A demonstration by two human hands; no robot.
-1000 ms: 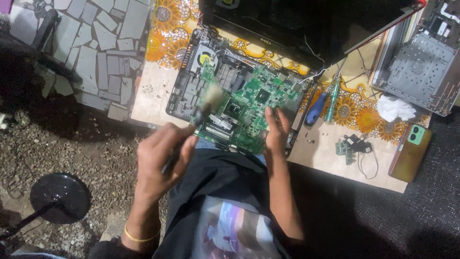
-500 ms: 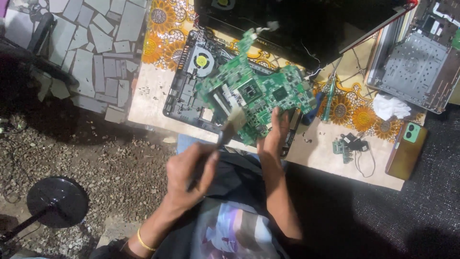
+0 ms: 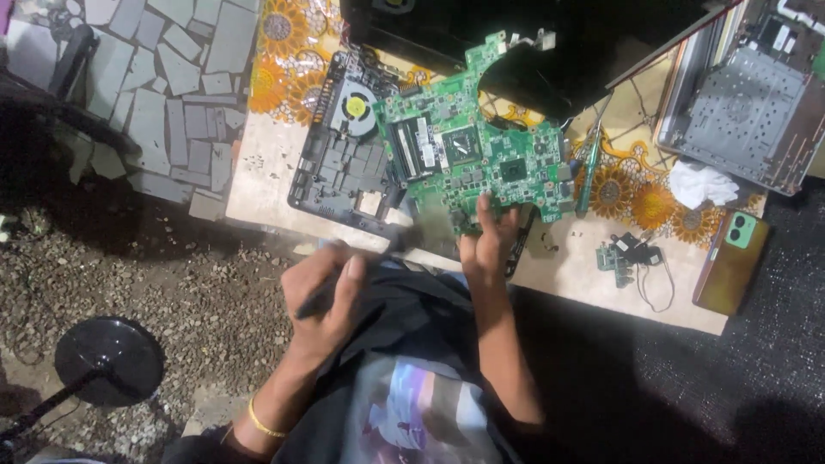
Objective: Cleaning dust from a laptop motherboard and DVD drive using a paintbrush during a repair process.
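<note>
Right hand (image 3: 485, 245) pinches the green circuit board (image 3: 468, 159) by its near edge, hiding that edge. Left hand (image 3: 331, 296) grips a brush (image 3: 378, 258); bristles blurred, handle mostly hidden.

Low table (image 3: 275, 185), top covered by a cloth with orange sunflower print. Landmark: black laptop base (image 3: 339, 172) with fan, lying at the table's left part. Behind it, a black laptop lid (image 3: 516, 43). Right of it: a screwdriver (image 3: 591, 176), a crumpled white tissue (image 3: 703, 185), a small green board with wires (image 3: 627, 256), a phone (image 3: 730, 262) at the far right edge, a grey laptop shell (image 3: 748, 103)
</note>
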